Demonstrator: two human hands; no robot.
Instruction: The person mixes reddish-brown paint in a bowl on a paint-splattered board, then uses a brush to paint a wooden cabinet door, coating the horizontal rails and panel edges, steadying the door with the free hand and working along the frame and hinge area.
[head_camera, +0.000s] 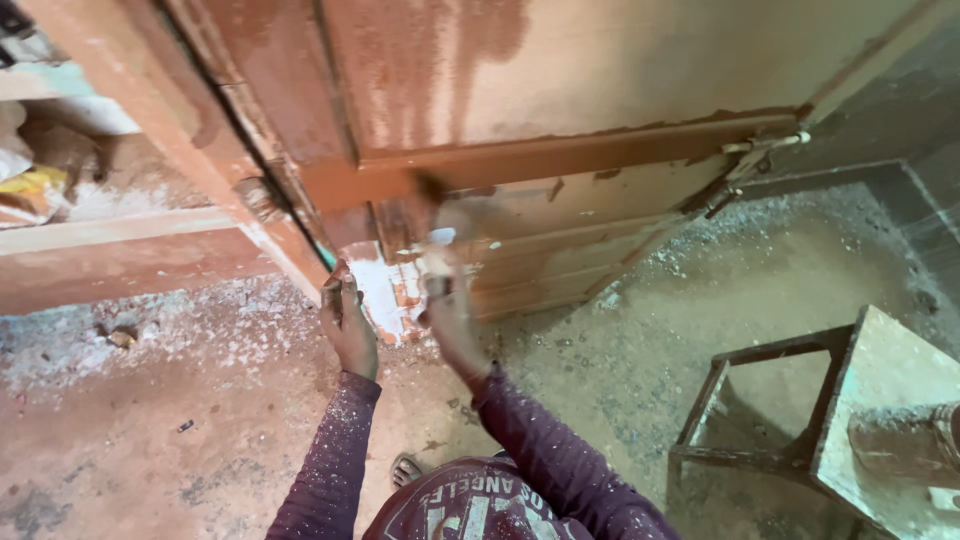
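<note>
Paintbrush (432, 205) in the right hand (447, 310), blurred by a fast stroke, its dark bristle end up against the horizontal rail of the wooden door (600, 70) where a band of wet reddish-brown paint runs across. That hand looks closed around the brush handle, fingers wrapped, though the blur hides exactly how. The left hand (345, 320) is pressed against the door's lower edge, fingers curled over it just beside a white unpainted patch; it carries nothing, only steadies the leaf.

Above the rail the panel is thinly washed with streaks running down; below it the slatted lower section is still pale, with only patches of colour. At the door's far edge a metal latch (765, 143) sticks out, smeared with paint.

The brush looks light and stiff in the handle, soft only at the bristles, and probably slick with paint near the ferrule, so I'd judge a grip further back on the handle the surer one. The door itself is heavy and rigid and can be leaned on at its edge, but the fresh band would smear at a touch.

Dust and white flecks cover the concrete floor (150, 420). A rough wooden stool (800, 400), spattered pale, stands to the person's right, well apart from both hands
</note>
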